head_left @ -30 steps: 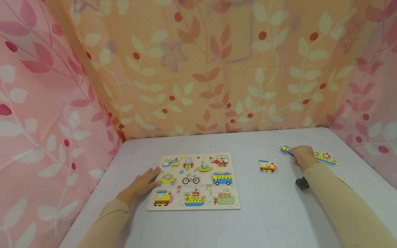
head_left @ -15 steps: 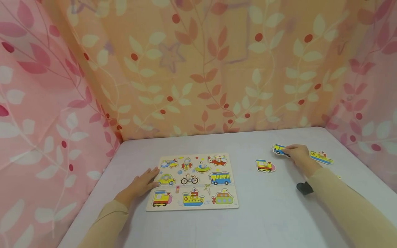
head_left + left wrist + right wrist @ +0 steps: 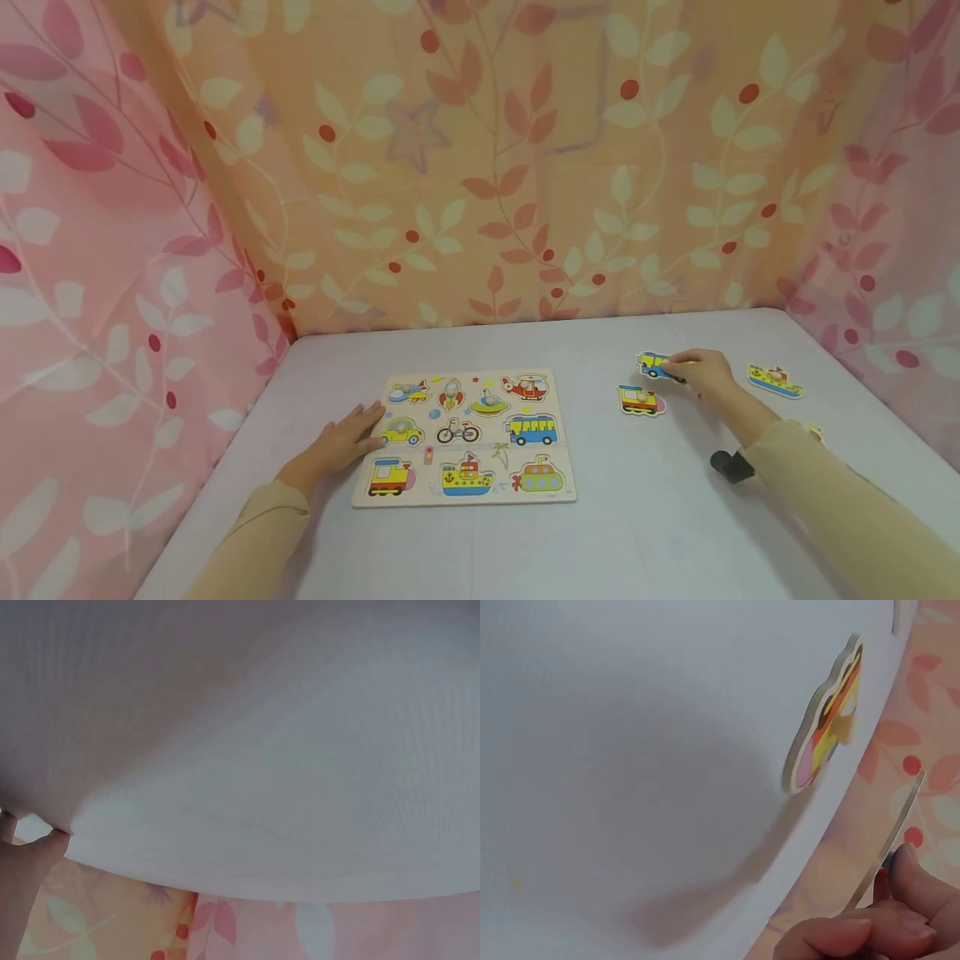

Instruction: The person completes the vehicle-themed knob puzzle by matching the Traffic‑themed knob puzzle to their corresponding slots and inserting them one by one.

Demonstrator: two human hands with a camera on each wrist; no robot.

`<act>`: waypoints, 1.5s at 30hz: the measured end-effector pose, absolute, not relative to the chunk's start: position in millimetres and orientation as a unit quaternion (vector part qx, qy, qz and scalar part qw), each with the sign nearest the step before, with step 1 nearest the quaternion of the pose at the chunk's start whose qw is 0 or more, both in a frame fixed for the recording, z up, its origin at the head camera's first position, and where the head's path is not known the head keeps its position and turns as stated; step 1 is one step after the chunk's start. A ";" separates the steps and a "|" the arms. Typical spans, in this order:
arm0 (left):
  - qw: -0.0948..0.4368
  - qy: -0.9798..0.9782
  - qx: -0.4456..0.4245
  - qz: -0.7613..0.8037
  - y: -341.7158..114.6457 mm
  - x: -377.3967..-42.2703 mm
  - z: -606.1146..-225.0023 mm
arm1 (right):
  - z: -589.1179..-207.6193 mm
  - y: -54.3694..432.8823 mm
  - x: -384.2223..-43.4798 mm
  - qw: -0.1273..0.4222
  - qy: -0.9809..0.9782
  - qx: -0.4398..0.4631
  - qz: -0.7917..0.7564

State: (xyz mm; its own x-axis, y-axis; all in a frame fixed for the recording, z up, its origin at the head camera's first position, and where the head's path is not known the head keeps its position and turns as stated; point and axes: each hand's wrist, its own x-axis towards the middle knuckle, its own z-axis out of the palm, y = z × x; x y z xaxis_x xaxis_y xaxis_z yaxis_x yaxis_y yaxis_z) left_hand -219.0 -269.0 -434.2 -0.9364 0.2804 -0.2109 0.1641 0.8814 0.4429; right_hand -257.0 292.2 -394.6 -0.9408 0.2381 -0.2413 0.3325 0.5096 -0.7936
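Note:
My left hand (image 3: pixel 341 437) rests with spread fingers on the left edge of a pale puzzle board (image 3: pixel 487 502) printed with vehicles. In the left wrist view only part of that hand (image 3: pixel 34 859) shows at the lower left. My right hand (image 3: pixel 705 373) pinches a blue and yellow bus puzzle piece (image 3: pixel 651 364) at the back right. From the right wrist, the bus piece (image 3: pixel 900 817) appears edge-on and tilted, thumb and fingers at its knob. A train puzzle piece (image 3: pixel 637 400) lies just in front of it.
A boat puzzle piece (image 3: pixel 775 381) lies right of my right hand. Another piece (image 3: pixel 813 431) is partly hidden by the right sleeve (image 3: pixel 825 492). A small black object (image 3: pixel 731 467) sits at the right wrist. Patterned curtains (image 3: pixel 487 167) stand behind and beside the table.
My right hand has moved left with the bus piece, away from the boat piece and to just behind the train piece. The left hand stays on the board.

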 end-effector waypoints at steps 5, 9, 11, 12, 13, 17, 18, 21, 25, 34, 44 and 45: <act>0.137 0.961 0.114 0.212 -268.9 -220.9 -433.8 | -391.8 280.5 -252.8 0.044 0.870 0.144 -0.469; 0.136 0.961 0.116 0.213 -270.0 -221.5 -435.2 | -389.9 269.0 -248.8 0.040 0.873 0.121 -0.471; 0.136 0.960 0.117 0.214 -270.4 -221.5 -435.7 | -389.8 264.0 -247.2 0.040 0.874 0.110 -0.472; 0.137 0.960 0.118 0.214 -270.5 -221.6 -435.9 | -389.9 261.6 -246.4 0.038 0.875 0.104 -0.471; 0.137 0.960 0.118 0.214 -270.6 -221.6 -435.9 | -390.2 259.6 -245.7 0.037 0.876 0.100 -0.470; 0.137 0.960 0.121 0.213 -270.6 -222.2 -436.6 | -391.9 252.1 -243.5 0.035 0.881 0.083 -0.464; 0.138 0.960 0.120 0.213 -270.5 -222.3 -436.8 | -392.4 250.3 -243.4 0.036 0.882 0.083 -0.462; 0.140 0.960 0.118 0.210 -270.2 -222.0 -436.9 | -393.2 244.3 -242.6 0.043 0.884 0.083 -0.458; 0.140 0.960 0.119 0.211 -269.0 -221.3 -435.6 | -392.0 235.3 -239.7 0.048 0.887 0.082 -0.451; 0.146 0.960 0.112 0.212 -268.8 -220.8 -433.2 | -391.2 217.7 -232.9 0.044 0.892 0.049 -0.448; 0.140 0.959 0.114 0.216 -268.2 -221.6 -432.4 | -391.9 202.0 -228.0 0.039 0.888 0.025 -0.457; 0.139 0.960 0.113 0.216 -268.3 -221.6 -432.4 | -392.3 199.9 -227.7 0.040 0.888 0.024 -0.458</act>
